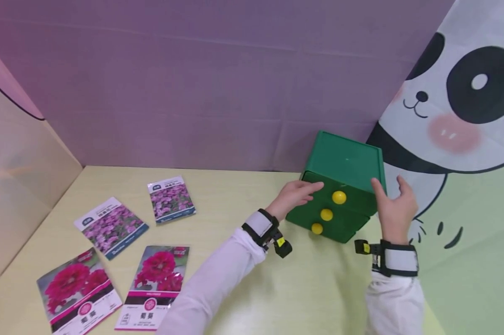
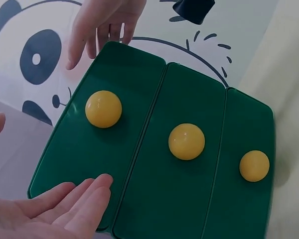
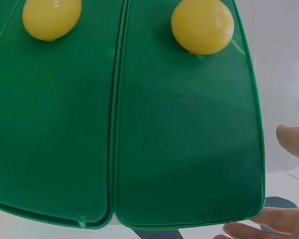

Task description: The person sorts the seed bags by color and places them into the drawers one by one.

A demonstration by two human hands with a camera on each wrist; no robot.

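- Head view: showed a purple backdrop (image 1: 218, 83) behind, a panda-print cloth (image 1: 461, 107) to the right and a pale beige panel (image 1: 13, 158) to the left, all closing in a light yellow-green tabletop (image 1: 319, 288).
- Far right of the tabletop, near the panda cloth: held a dark green drawer box (image 1: 345, 160), tipped forward on its front lower edge so its top sloped toward the backdrop.
- Front of the box: split into three drawer fronts stacked one above another, each with a round yellow knob (image 1: 339, 197) at its middle; looked smooth, glossy and shut in both wrist views.
- Left half of the tabletop, well apart from the box: carried four seed packets, two large ones (image 1: 79, 291) with red flowers nearest the camera and two smaller ones (image 1: 170, 198) with pink-purple flowers farther back.
- Left hand (image 1: 295, 195): lay with straight fingers against the left side of the top drawer front, fingertips (image 2: 97, 186) touching the green face in the left wrist view, gripping nothing.
- Right hand (image 1: 395, 204): stood with fingers spread and straight at the box's right edge, thumb against the upper right corner, clamped on nothing.
- Both wrists: wore a white band with a black strap over white sleeves.
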